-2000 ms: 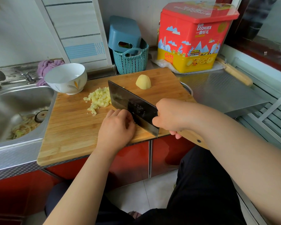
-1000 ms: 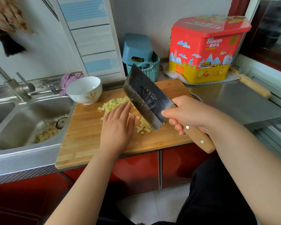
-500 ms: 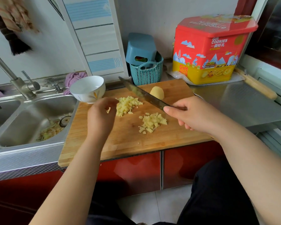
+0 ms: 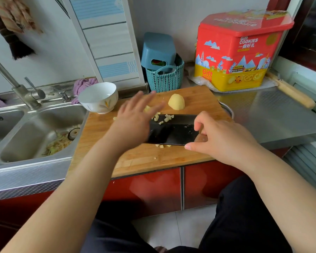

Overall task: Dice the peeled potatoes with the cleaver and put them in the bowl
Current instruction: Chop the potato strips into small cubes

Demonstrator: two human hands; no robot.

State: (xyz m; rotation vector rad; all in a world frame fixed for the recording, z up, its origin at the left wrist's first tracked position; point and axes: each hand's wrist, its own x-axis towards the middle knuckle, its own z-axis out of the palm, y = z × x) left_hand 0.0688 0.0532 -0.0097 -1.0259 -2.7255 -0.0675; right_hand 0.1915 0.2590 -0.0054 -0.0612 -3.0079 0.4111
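**Cleaver lies flat on the board with diced potato on its blade**

The right hand (image 4: 221,137) grips the handle end of the cleaver (image 4: 171,130), fingers and thumb curled round it, so that the handle itself is mostly hidden under the palm. The broad dark blade lies nearly flat over the cutting board (image 4: 140,159), pointing left. The left hand (image 4: 133,117) is spread with its fingers straight and relaxed, blurred, just over the blade's left end and over the potato pieces; whether it touches them I cannot tell.

A few potato cubes (image 4: 165,118) sit on the far edge of the blade, more show between the left fingers, and a few small bits lie on the board just at the blade's near edge. A peeled potato half (image 4: 176,101) stands uncut on the far side of the board, apart from the cleaver.

The white bowl (image 4: 98,97) stands at the board's far left corner, beside the sink (image 4: 31,141), and what it holds cannot be made out. Peelings (image 4: 57,143) lie in the sink basin around the drain. Behind the board on the tabletop (image 4: 274,115) stand a teal woven basket (image 4: 164,77) with a blue tub in it and a red and yellow cookie tin (image 4: 239,52). A wooden rolling pin (image 4: 292,93) lies to the far right.
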